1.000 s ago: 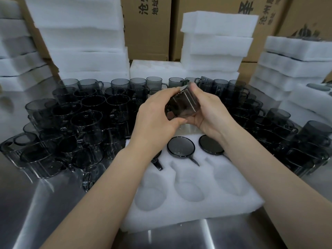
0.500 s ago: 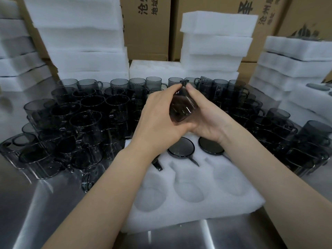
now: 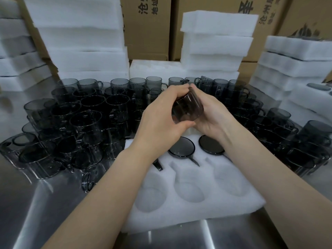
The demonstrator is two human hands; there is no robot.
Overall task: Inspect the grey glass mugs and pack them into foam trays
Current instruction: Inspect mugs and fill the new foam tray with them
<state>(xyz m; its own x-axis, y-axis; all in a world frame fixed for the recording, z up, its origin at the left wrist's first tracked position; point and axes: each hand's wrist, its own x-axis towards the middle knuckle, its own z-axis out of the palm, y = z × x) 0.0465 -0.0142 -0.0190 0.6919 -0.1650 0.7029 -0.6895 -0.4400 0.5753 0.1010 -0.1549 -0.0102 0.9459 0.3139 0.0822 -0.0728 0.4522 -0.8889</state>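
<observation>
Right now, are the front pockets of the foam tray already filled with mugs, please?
No, the three front pockets of the foam tray are empty; mugs sit only in the row behind.

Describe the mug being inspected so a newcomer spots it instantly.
Find the white foam tray at the front of the steel table. Above its far edge, the left hand and right hand grip one grey mug. It alone is lifted and tilted; the other mugs rest on the table or sit in the tray.

Brown cardboard boxes (image 3: 147, 27) printed with dark characters stand behind the shiny steel table (image 3: 36, 212).
</observation>
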